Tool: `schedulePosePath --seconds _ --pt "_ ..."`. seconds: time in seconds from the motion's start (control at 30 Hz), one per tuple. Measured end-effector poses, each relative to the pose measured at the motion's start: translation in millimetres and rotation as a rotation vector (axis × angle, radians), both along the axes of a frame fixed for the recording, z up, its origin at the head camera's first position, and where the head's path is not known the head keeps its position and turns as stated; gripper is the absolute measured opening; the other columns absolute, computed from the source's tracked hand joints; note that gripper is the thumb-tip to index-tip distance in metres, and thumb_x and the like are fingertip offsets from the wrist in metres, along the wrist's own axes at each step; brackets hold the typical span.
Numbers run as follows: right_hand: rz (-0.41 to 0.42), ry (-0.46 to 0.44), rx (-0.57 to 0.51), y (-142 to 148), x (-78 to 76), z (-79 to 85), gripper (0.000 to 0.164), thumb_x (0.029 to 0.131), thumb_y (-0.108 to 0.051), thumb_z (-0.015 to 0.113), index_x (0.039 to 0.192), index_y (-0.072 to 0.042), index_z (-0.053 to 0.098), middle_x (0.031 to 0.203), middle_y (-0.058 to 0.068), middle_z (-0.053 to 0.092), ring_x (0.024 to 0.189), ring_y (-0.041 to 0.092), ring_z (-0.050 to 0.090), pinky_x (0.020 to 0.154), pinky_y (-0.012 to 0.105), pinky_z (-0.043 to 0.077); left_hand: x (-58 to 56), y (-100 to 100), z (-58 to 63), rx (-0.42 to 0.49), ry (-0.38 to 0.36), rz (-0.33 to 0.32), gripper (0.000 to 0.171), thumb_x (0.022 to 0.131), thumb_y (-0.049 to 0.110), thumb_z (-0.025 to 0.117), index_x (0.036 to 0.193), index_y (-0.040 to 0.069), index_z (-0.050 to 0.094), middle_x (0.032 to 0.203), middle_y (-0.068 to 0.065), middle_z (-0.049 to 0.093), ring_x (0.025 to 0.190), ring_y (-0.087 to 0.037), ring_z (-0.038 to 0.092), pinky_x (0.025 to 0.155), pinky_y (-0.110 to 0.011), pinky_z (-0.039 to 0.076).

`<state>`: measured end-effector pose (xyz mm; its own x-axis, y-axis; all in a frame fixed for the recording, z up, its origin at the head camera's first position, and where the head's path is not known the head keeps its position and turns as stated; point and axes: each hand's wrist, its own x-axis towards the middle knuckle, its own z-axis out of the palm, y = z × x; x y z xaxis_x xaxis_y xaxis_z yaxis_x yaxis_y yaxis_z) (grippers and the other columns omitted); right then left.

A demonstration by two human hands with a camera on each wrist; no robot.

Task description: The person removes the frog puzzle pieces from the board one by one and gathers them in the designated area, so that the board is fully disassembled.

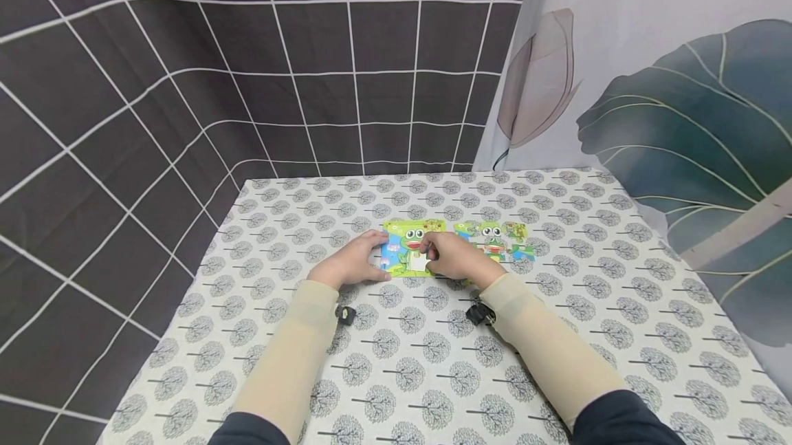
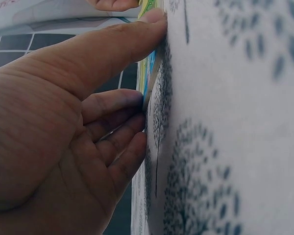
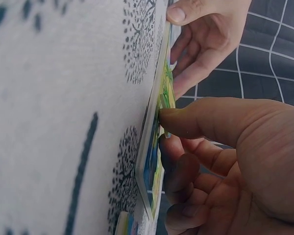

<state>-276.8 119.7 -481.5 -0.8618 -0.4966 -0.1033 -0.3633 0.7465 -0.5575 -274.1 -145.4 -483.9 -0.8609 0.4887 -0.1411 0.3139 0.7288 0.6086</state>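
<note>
The left hand [image 1: 350, 264] held the left edge of the frog puzzle board [image 1: 408, 247] on the tablecloth [image 1: 408, 355], thumb and fingers pinching it, as the left wrist view confirmed. The right hand [image 1: 454, 257] pinched a pale piece [image 1: 419, 264] over the board; loose frog pieces [image 1: 495, 239] lay just right.
</note>
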Motion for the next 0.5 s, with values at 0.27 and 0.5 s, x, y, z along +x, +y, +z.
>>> schedulePosePath --seconds 0.27,0.5 --pt "-0.01 -0.008 -0.009 0.8 -0.5 0.2 0.03 0.086 -0.003 0.076 0.114 -0.01 0.066 0.085 -0.002 0.061 0.076 0.015 0.056 0.077 0.035 0.053 -0.6 -0.6 -1.2 -0.005 0.006 -0.004 0.096 0.08 0.033 0.092 0.16 0.011 0.043 0.168 -0.006 0.035 0.151 -0.032 0.036 0.125 -0.051 0.027" --pt "-0.017 -0.017 0.003 0.8 -0.9 1.3 0.029 0.091 -0.005 0.073 0.118 -0.009 0.066 0.085 0.0 0.06 0.07 0.016 0.054 0.066 0.033 0.049 -1.3 -0.9 -2.2 0.0 0.005 -0.004 0.097 0.08 0.033 0.092 0.16 0.011 0.042 0.167 -0.006 0.035 0.151 -0.032 0.036 0.125 -0.052 0.028"
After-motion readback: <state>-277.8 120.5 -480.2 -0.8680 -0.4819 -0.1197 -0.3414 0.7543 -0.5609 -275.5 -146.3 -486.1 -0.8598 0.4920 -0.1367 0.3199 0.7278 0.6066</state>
